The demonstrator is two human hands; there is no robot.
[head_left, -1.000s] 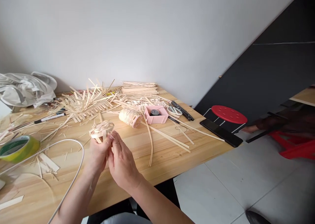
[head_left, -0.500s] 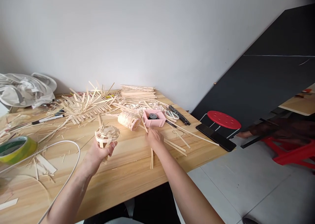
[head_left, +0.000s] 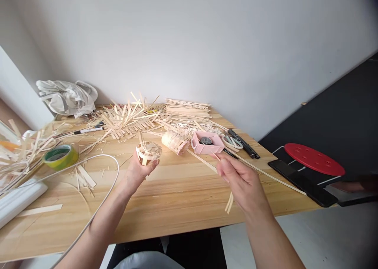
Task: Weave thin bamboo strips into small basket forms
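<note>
My left hand [head_left: 138,170], low over the left-middle of the table, is closed around a small woven piece [head_left: 148,150] of pale wood strips. Its rounded, lattice-like top shows above my fingers, and one strip sticks up from it. Thumb and fingers of my right hand [head_left: 238,178] are pinched on a thin wood strip [head_left: 217,156], whose tip pokes out above the pinch. Pale strip ends [head_left: 229,204] show below that hand; whether they belong to the held strip I cannot tell. Beyond, between the hands, a woven cylinder [head_left: 175,142] lies on its side.
A pink box [head_left: 217,146] holds a dark spool. Scissors [head_left: 233,142], a black tool [head_left: 243,143] and a black phone-like slab [head_left: 301,182] lie to the right. Loose strips [head_left: 126,121] pile at the back. Yellow-green tape [head_left: 61,157] and a white cable [head_left: 117,174] are left.
My right hand has risen from beside the pink box and come nearer, with a strip in its pinch. The left hand still holds the woven piece. The view has turned left.
</note>
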